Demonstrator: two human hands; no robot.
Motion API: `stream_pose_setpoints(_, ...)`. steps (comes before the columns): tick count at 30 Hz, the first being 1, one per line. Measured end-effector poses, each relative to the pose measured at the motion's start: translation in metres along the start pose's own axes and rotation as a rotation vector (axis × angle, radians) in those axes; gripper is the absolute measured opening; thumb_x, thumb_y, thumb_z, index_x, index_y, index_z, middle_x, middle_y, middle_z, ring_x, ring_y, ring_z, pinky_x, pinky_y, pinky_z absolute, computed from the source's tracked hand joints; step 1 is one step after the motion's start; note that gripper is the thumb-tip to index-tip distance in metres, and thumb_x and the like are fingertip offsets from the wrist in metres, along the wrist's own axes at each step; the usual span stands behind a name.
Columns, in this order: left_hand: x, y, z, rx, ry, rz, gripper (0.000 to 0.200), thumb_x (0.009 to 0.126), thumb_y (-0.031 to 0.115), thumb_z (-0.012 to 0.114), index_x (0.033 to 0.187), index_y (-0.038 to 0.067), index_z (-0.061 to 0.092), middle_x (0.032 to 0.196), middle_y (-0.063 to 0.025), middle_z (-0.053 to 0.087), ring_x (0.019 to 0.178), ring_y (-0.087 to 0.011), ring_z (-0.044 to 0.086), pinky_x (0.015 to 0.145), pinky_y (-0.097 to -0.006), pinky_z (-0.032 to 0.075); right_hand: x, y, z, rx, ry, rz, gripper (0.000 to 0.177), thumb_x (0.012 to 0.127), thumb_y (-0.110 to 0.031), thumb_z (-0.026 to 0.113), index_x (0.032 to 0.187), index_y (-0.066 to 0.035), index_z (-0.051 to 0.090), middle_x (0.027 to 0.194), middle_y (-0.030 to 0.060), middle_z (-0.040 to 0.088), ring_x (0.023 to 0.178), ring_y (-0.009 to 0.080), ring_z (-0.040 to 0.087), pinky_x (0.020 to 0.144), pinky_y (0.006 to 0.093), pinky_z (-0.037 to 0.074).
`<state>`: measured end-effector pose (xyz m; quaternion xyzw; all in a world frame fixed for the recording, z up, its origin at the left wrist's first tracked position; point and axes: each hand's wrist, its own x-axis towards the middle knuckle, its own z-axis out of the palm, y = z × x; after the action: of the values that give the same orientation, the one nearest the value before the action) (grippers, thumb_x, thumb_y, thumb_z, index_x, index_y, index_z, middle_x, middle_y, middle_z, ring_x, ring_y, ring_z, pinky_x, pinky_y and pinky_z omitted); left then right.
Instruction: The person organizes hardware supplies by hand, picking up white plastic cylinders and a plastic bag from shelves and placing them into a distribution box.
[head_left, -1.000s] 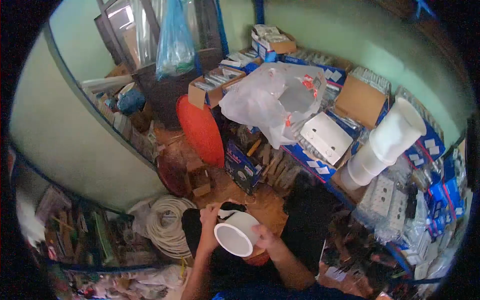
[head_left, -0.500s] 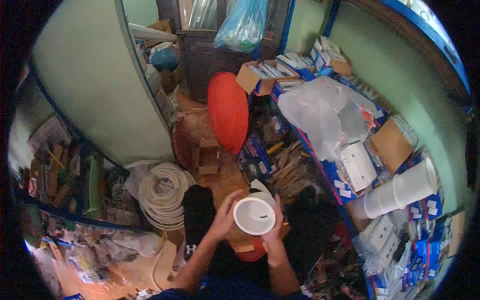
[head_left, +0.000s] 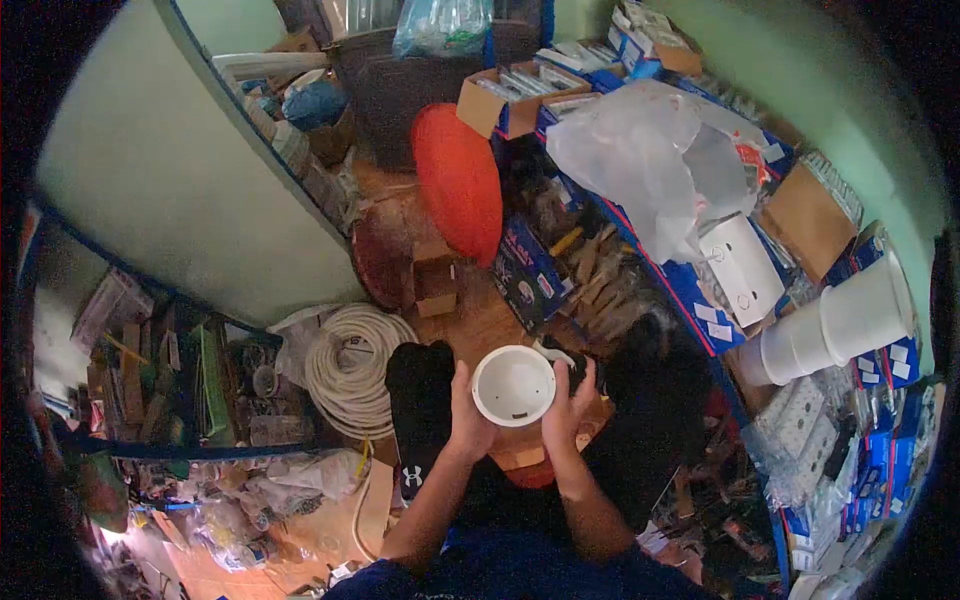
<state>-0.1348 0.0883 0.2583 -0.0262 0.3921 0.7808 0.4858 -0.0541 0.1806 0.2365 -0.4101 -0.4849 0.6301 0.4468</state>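
A white round plastic cup (head_left: pixel 513 388) faces me with its open mouth, and a small dark slot and a few tiny holes show in its bottom. My left hand (head_left: pixel 469 418) is pressed against the cup's left side, fingers along the wall. On the opposite side, my right hand (head_left: pixel 567 405) grips the cup's right wall. Just behind the cup, close to my right fingers, is a white and dark item (head_left: pixel 562 352) partly hidden; I cannot make out its kind.
A coil of cream hose (head_left: pixel 350 372) lies left of my knee. A small cardboard box (head_left: pixel 435 285) and a red oval object (head_left: pixel 456 182) are ahead. Right, a shelf bears boxes, a plastic bag (head_left: pixel 640 150) and stacked white buckets (head_left: pixel 835 320). Scraps lie about the floor.
The cup has turned so its mouth faces me more squarely, and its inner slot now sits lower. Both hands have shifted on its sides. My view has tilted downward.
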Motion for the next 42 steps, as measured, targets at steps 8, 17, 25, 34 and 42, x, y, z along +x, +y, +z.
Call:
stream_pose_setpoints(8, 0.000, -0.019, 0.016, 1.009, 0.019, 0.861, 0.052, 0.098, 0.043, 0.042, 0.121, -0.002, 0.052, 0.130, -0.0233, 0.051, 0.121, -0.0364, 0.050, 0.103, -0.0450, 0.038, 0.010, 0.012, -0.025, 0.084, -0.076, 0.099, 0.054, 0.093, -0.028, 0.064, 0.134, 0.000, 0.043, 0.117, 0.0121, 0.056, 0.108, 0.0200, 0.053, 0.093, 0.0319, 0.042)
stream_pose_setpoints(17, 0.017, -0.014, 0.024, 1.338, 0.221, 1.223, 0.048, 0.097, 0.039, 0.042, 0.071, 0.002, 0.058, 0.114, -0.0209, 0.064, 0.109, -0.0317, 0.058, 0.091, -0.0388, 0.045, 0.016, -0.005, -0.018, -0.046, 0.163, -0.087, 0.024, 0.088, -0.021, 0.067, 0.101, 0.000, 0.065, 0.087, 0.0059, 0.065, 0.082, 0.0124, 0.059, 0.074, 0.0288, 0.047)
stream_pose_setpoints(25, 0.030, -0.029, -0.023, 0.627, 0.314, 0.745, 0.060, 0.100, 0.044, 0.043, 0.054, 0.006, 0.034, 0.053, 0.0022, 0.037, 0.052, -0.0099, 0.033, 0.049, -0.0321, 0.024, -0.001, -0.006, -0.024, -0.026, -0.072, -0.159, 0.024, 0.083, -0.014, 0.067, 0.068, -0.002, 0.051, 0.062, -0.0031, 0.046, 0.061, 0.0050, 0.044, 0.052, 0.0266, 0.035)
stream_pose_setpoints(34, 0.012, -0.010, 0.018, 0.897, 0.470, 0.665, 0.056, 0.103, 0.035, 0.042, 0.056, 0.005, 0.034, 0.054, 0.0029, 0.035, 0.052, -0.0069, 0.028, 0.046, -0.0310, 0.022, -0.013, -0.024, -0.006, -0.037, -0.190, -0.386, 0.037, 0.068, -0.008, 0.068, 0.105, -0.005, 0.061, 0.081, 0.0093, 0.063, 0.076, 0.0234, 0.063, 0.073, 0.0323, 0.049)
stream_pose_setpoints(42, 0.009, -0.018, 0.005, 0.925, 0.587, 0.637, 0.056, 0.100, 0.032, 0.047, 0.053, 0.003, 0.039, 0.051, 0.0021, 0.034, 0.051, -0.0080, 0.029, 0.046, -0.0327, 0.024, 0.002, 0.016, -0.011, 0.044, -0.212, -0.218, 0.024, 0.075, 0.002, 0.059, 0.100, 0.002, 0.063, 0.114, 0.0154, 0.064, 0.104, 0.0232, 0.063, 0.092, 0.0336, 0.047)
